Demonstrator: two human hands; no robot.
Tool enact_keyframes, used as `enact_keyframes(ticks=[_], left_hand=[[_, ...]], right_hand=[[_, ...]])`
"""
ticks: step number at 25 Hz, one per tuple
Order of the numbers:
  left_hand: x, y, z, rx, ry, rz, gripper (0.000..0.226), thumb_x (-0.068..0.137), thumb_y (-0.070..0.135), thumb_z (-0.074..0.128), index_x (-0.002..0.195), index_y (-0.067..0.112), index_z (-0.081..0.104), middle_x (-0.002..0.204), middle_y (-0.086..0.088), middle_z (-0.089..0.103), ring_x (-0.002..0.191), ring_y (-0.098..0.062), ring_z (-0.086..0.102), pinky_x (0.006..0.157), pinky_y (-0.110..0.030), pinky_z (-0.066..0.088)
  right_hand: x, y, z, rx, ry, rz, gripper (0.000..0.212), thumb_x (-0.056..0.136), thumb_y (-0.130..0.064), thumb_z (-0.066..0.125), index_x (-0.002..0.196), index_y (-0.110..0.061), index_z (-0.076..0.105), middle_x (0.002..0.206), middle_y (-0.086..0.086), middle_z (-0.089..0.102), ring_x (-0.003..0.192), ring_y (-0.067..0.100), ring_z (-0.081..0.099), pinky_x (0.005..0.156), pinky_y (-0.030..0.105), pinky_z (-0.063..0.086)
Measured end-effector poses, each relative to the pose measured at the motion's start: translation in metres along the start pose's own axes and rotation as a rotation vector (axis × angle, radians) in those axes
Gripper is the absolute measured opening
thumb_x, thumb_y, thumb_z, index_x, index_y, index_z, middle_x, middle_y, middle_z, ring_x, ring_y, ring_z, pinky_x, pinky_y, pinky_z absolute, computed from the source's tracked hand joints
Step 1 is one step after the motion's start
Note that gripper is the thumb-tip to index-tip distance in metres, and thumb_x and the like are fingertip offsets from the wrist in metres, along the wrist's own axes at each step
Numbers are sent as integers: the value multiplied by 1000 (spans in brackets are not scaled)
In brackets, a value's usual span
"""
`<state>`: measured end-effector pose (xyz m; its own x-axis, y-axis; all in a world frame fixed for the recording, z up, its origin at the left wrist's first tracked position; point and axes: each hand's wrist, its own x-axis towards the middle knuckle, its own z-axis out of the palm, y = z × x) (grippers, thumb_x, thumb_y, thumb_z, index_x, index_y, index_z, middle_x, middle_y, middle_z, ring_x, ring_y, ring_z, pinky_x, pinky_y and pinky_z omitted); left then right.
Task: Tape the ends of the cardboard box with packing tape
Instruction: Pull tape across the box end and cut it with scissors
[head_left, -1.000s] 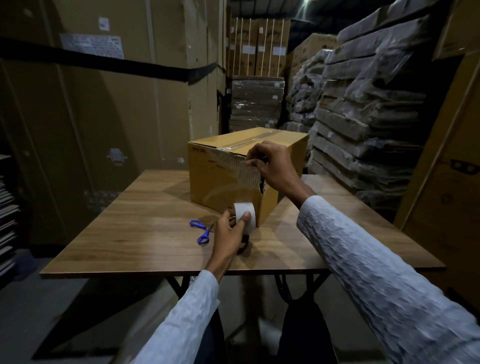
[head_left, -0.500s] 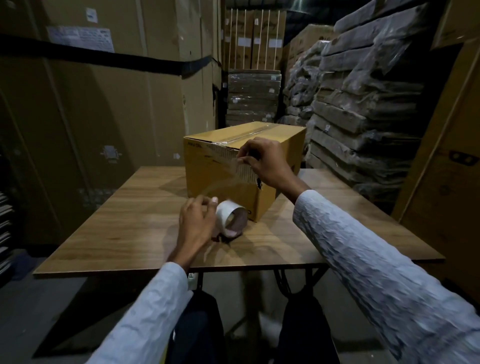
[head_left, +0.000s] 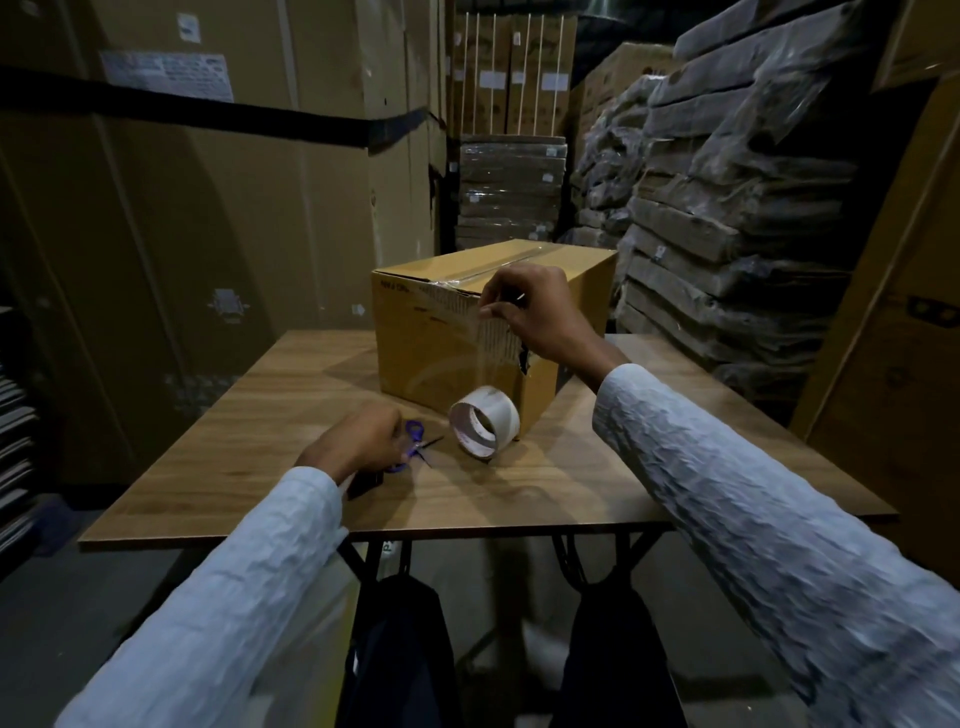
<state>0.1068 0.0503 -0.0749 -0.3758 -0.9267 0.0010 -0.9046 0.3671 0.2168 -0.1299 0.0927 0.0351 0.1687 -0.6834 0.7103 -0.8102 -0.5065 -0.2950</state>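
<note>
Below right-hand fingers (head_left: 491, 310), tape roll (head_left: 484, 423), seemingly hanging free.

Cardboard box (head_left: 431, 343) on table (head_left: 260, 415), tape roll (head_left: 484, 422) before it, scissors (head_left: 415, 441) left of roll.

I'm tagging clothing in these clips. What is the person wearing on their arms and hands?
Both arms are in long sleeves of a pale, white-looking crinkled fabric that reach to the wrists. The left hand and right hand are bare: no gloves, and no rings, watch or bracelets that can be seen.
</note>
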Motion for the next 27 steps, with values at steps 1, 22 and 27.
enact_keyframes(ticks=[1, 22, 27], left_hand=[[2, -2, 0, 0, 13, 6, 36, 91, 24, 68, 124, 9, 63, 125, -16, 64, 110, -33, 63, 87, -37, 53], [7, 5, 6, 166, -49, 128, 11, 92, 23, 64, 98, 14, 62, 101, -10, 65, 90, -27, 63, 80, -40, 55], [8, 6, 8, 78, 17, 134, 14, 97, 19, 57, 101, 8, 65, 103, -14, 65, 90, -29, 63, 77, -38, 54]], right_hand=[[0, 2, -1, -3, -4, 2, 8, 89, -4, 73, 94, -10, 72, 95, 0, 69, 87, 7, 65, 77, 12, 54], [-2, 6, -2, -19, -3, 0, 9, 91, -6, 72, 95, -14, 72, 98, -2, 66, 90, 8, 64, 78, 17, 55], [-4, 8, -2, -20, -4, 13, 9, 91, -4, 72, 96, -11, 72, 99, -1, 67, 90, 6, 64, 77, 10, 53]])
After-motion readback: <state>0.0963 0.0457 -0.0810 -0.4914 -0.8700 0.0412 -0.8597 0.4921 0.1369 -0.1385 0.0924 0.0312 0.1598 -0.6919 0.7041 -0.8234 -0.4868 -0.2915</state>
